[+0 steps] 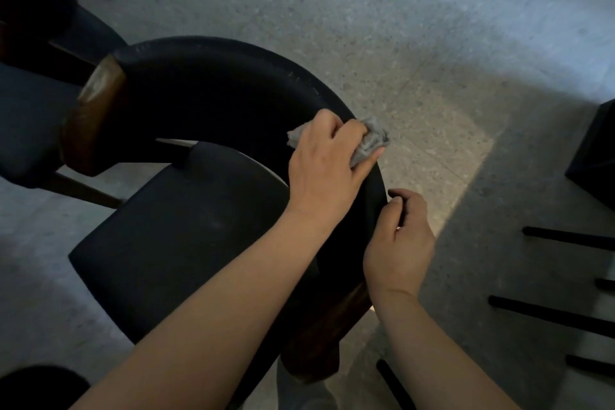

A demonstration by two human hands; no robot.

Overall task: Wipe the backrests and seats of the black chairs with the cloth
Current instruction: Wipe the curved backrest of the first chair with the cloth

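Wiping: the left hand (324, 160) clutched the grey cloth (372, 140) and pressed it on the top edge of the curved backrest (206, 76)
Bracing: the right hand (401, 243) curled its fingers round the backrest's outer edge, near the cloth
Handling: cloth looked soft and light, best bunched in the palm; backrest seemed stiff and steady
Seat (179, 236): padded, below both arms
Room: speckled grey floor (399, 27), a second chair (30, 116) at left, black legs (549, 313) at right
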